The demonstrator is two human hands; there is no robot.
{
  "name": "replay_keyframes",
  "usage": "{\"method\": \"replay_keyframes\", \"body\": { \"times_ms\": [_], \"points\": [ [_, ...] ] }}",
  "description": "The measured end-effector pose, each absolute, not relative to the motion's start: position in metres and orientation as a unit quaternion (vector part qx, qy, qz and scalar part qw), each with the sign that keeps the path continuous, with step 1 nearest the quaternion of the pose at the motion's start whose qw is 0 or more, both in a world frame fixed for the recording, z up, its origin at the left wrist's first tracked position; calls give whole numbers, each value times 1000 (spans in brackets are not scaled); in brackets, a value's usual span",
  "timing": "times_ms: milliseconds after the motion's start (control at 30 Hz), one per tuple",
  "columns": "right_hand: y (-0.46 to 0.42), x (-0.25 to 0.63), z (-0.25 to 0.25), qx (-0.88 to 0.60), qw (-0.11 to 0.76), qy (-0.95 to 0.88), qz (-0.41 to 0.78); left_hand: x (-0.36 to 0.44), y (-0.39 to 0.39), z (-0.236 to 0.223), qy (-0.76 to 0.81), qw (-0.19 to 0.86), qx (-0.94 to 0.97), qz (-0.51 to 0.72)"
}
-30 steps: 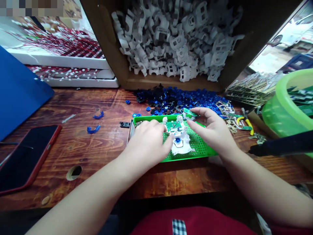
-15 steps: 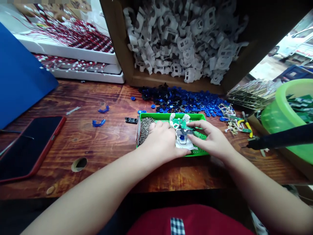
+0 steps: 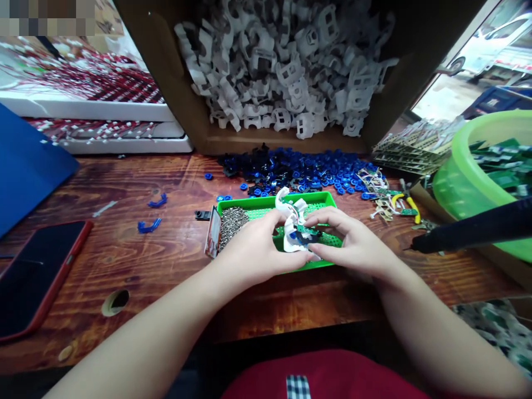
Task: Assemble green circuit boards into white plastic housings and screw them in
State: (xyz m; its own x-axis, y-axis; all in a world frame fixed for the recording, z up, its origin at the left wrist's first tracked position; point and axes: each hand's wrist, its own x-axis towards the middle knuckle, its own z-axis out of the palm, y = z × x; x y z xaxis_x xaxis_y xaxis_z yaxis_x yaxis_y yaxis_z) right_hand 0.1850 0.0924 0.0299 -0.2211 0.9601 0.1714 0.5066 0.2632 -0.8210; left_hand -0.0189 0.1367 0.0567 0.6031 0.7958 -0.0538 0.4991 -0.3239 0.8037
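Both hands meet over a green tray (image 3: 320, 197) at the table's middle. My left hand (image 3: 255, 252) and my right hand (image 3: 353, 244) are closed around a white plastic part (image 3: 291, 219) that carries a small green circuit board and a blue piece. The part is tilted up between my fingertips, just above the tray. A heap of small metal screws (image 3: 233, 221) lies in the tray's left end, beside my left hand.
A cardboard box (image 3: 199, 127) of white plastic parts stands behind, with blue pieces (image 3: 299, 169) spilled before it. A red-cased phone (image 3: 37, 277) lies left, a blue sheet (image 3: 25, 160) beyond it. At right are yellow-handled cutters (image 3: 409, 205), a black tool (image 3: 469, 233) and a green tub (image 3: 465, 183).
My right hand has come in from the tray's far edge onto the white part. The part has been lifted and tilted from lying flat on the tray.
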Motion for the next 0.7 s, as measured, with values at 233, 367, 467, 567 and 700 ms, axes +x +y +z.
{"method": "replay_keyframes", "body": {
  "times_ms": [233,367,467,567,700],
  "points": [
    [84,172,38,-515,442,-701,220,-10,126,57,333,751,513,249],
    [79,170,42,-509,432,-729,151,-5,121,59,335,783,452,264],
    [78,170,47,-514,388,-755,118,-3,122,58,310,795,447,269],
    [78,169,54,-520,335,-781,80,-2,122,57,284,808,437,275],
    [79,165,62,-511,273,-814,42,-1,117,52,279,807,416,313]
  ]
}}
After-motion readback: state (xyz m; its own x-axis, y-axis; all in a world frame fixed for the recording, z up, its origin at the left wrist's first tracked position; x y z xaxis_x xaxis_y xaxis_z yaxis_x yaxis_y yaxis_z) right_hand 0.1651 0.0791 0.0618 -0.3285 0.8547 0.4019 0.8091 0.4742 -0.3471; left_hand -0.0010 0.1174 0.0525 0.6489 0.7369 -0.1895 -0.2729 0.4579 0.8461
